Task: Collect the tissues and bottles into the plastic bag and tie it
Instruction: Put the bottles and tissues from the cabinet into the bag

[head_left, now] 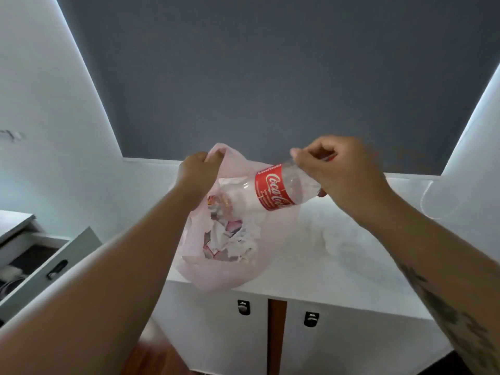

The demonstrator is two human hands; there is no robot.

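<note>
A thin pink plastic bag point(221, 274) rests on the white counter's front edge, its mouth held open. My left hand point(198, 169) grips the bag's left handle above the counter. My right hand point(341, 169) grips the neck end of an empty clear bottle with a red Coca-Cola label point(270, 189), and seems to pinch the bag's right edge too. The bottle lies tilted, its base pointing down-left into the bag's mouth. Crumpled white tissues point(232, 239) lie inside the bag, with what looks like another clear bottle point(219, 204) above them.
The white counter point(351, 255) stands against a grey wall, with two cabinet doors and dark knobs point(243, 307) below. A drawer point(51, 263) stands pulled open at the left. A thin white cable point(426, 196) hangs at the counter's right.
</note>
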